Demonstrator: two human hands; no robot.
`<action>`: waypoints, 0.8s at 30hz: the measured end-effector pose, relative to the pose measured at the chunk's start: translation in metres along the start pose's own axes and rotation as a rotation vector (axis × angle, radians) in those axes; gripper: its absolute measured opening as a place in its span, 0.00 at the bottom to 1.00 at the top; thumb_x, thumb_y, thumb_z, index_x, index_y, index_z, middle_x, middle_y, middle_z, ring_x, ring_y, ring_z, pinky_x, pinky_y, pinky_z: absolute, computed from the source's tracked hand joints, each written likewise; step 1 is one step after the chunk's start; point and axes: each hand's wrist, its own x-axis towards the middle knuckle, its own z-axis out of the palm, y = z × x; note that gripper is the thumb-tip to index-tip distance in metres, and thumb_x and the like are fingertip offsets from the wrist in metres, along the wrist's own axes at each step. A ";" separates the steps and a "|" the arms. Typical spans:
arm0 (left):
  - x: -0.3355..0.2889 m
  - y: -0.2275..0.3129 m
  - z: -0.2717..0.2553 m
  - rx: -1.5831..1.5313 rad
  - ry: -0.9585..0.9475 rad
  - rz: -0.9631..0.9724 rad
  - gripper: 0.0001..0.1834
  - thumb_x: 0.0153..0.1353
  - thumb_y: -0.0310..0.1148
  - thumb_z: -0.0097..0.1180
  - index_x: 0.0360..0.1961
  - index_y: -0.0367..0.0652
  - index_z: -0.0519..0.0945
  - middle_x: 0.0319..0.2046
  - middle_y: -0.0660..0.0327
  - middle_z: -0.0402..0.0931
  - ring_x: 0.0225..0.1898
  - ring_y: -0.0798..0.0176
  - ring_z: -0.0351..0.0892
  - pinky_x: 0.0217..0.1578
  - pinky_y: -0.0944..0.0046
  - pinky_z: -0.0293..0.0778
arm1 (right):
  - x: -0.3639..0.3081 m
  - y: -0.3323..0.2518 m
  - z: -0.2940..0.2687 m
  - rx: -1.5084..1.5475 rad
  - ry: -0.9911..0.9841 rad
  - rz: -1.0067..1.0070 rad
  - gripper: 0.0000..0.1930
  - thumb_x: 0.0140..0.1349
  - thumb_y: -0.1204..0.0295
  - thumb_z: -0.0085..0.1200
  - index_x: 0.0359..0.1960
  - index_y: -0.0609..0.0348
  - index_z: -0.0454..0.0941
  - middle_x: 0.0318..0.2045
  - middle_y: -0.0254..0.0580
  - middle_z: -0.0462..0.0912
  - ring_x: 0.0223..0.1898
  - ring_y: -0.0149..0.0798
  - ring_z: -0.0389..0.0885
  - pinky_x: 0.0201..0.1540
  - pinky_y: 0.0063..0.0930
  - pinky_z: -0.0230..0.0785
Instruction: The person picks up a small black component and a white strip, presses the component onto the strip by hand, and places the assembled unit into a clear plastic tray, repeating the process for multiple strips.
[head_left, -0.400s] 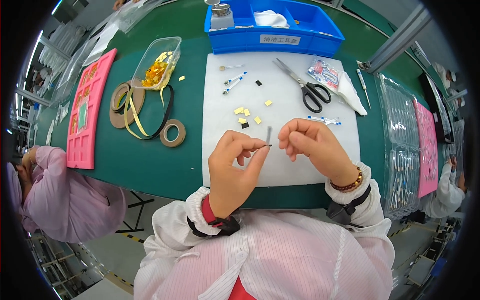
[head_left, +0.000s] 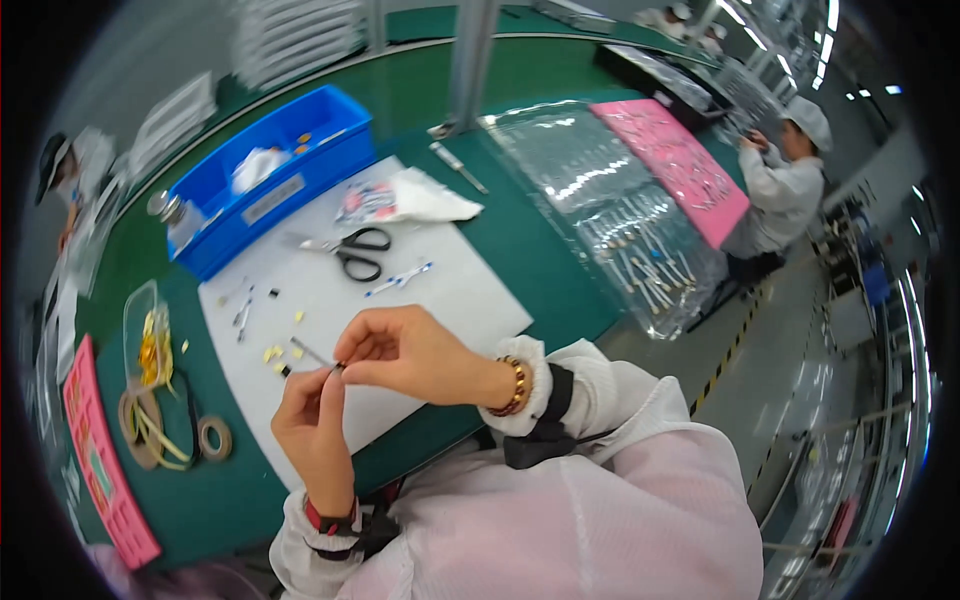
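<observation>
My left hand (head_left: 318, 432) pinches a small grey flat cable (head_left: 312, 350) between thumb and forefinger, close to its dark end. The thumb and forefinger of my right hand (head_left: 410, 352) close on that same dark end, and the fingertips of both hands meet there. The cable's free part points up and left over the white mat (head_left: 330, 312). Beside it lie several small yellow pieces (head_left: 272, 353) and a black piece (head_left: 284, 370). Beyond my right hand are white cables with blue ends (head_left: 400, 280) and black-handled scissors (head_left: 362, 262).
A blue divided box (head_left: 285, 192) stands behind the mat. To the left are a clear tub (head_left: 137, 320), a tape roll (head_left: 214, 438) and a pink tray (head_left: 100, 465). Right of the mat lie a screwdriver (head_left: 458, 166), clear plastic trays (head_left: 560, 180) and another pink tray (head_left: 670, 165); a person sits beyond.
My view has swung to the right and tilted. My right hand, apart from the cable before with loosely curled fingers, has come to its dark end. My left hand still pinches it.
</observation>
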 end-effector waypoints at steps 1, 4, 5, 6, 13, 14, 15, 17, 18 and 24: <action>-0.001 -0.004 0.004 -0.016 -0.021 -0.020 0.05 0.68 0.20 0.59 0.43 0.31 0.83 0.35 0.66 0.77 0.37 0.73 0.73 0.40 0.72 0.69 | -0.007 -0.007 -0.003 -0.045 0.021 0.020 0.10 0.64 0.77 0.65 0.45 0.64 0.80 0.40 0.37 0.85 0.42 0.26 0.84 0.49 0.22 0.77; -0.007 -0.002 0.023 0.002 -0.112 -0.024 0.12 0.67 0.22 0.61 0.51 0.33 0.83 0.34 0.67 0.76 0.35 0.74 0.73 0.39 0.72 0.68 | -0.030 -0.015 -0.027 -0.145 0.172 -0.057 0.10 0.64 0.78 0.65 0.44 0.64 0.80 0.39 0.36 0.85 0.41 0.26 0.84 0.48 0.21 0.77; -0.008 -0.001 0.023 0.032 -0.150 -0.020 0.16 0.66 0.23 0.61 0.55 0.34 0.82 0.34 0.67 0.76 0.35 0.74 0.73 0.38 0.73 0.68 | -0.039 -0.025 -0.040 -0.222 0.240 -0.092 0.10 0.63 0.78 0.65 0.44 0.64 0.80 0.39 0.36 0.85 0.41 0.26 0.84 0.47 0.21 0.77; -0.007 -0.002 0.022 0.063 -0.186 -0.017 0.19 0.66 0.24 0.62 0.59 0.34 0.81 0.33 0.67 0.76 0.34 0.75 0.72 0.37 0.74 0.68 | -0.048 -0.031 -0.060 -0.258 0.303 -0.125 0.10 0.63 0.79 0.65 0.44 0.65 0.80 0.38 0.37 0.86 0.40 0.26 0.84 0.45 0.20 0.76; 0.051 -0.015 -0.036 0.237 -0.166 0.028 0.18 0.70 0.28 0.58 0.58 0.34 0.80 0.30 0.68 0.75 0.32 0.75 0.73 0.35 0.74 0.69 | -0.167 -0.083 -0.265 -0.825 0.997 -0.042 0.12 0.58 0.73 0.68 0.41 0.66 0.85 0.31 0.40 0.88 0.33 0.29 0.85 0.38 0.23 0.76; 0.060 -0.023 -0.041 0.227 -0.128 0.045 0.17 0.72 0.31 0.57 0.57 0.34 0.81 0.29 0.69 0.75 0.30 0.77 0.71 0.33 0.76 0.67 | -0.185 -0.083 -0.289 -0.925 1.055 -0.010 0.12 0.57 0.73 0.69 0.41 0.66 0.85 0.30 0.41 0.88 0.32 0.31 0.85 0.38 0.25 0.77; 0.066 -0.029 -0.042 0.224 -0.133 0.051 0.17 0.72 0.31 0.57 0.57 0.34 0.81 0.29 0.69 0.75 0.30 0.77 0.71 0.33 0.76 0.67 | -0.201 -0.083 -0.309 -1.028 1.118 0.023 0.13 0.57 0.73 0.69 0.42 0.65 0.85 0.29 0.41 0.87 0.32 0.33 0.85 0.38 0.27 0.77; 0.072 -0.039 -0.047 0.179 -0.058 -0.045 0.15 0.73 0.33 0.57 0.55 0.34 0.82 0.28 0.70 0.74 0.28 0.79 0.68 0.29 0.76 0.63 | -0.221 -0.079 -0.335 -1.080 1.117 0.116 0.14 0.56 0.73 0.69 0.43 0.65 0.84 0.29 0.40 0.87 0.32 0.34 0.86 0.38 0.28 0.77; 0.074 -0.046 -0.049 0.174 -0.035 -0.010 0.14 0.74 0.34 0.56 0.52 0.35 0.83 0.26 0.71 0.72 0.26 0.80 0.65 0.26 0.76 0.60 | -0.228 -0.076 -0.344 -1.130 1.106 0.214 0.14 0.56 0.74 0.68 0.44 0.64 0.84 0.29 0.40 0.87 0.33 0.35 0.86 0.39 0.30 0.78; 0.072 -0.053 -0.058 0.203 -0.020 0.025 0.13 0.74 0.34 0.56 0.49 0.35 0.83 0.23 0.72 0.70 0.24 0.79 0.64 0.25 0.76 0.58 | -0.225 -0.057 -0.346 -1.484 1.007 0.308 0.12 0.55 0.76 0.65 0.42 0.61 0.82 0.33 0.49 0.88 0.37 0.49 0.88 0.43 0.41 0.78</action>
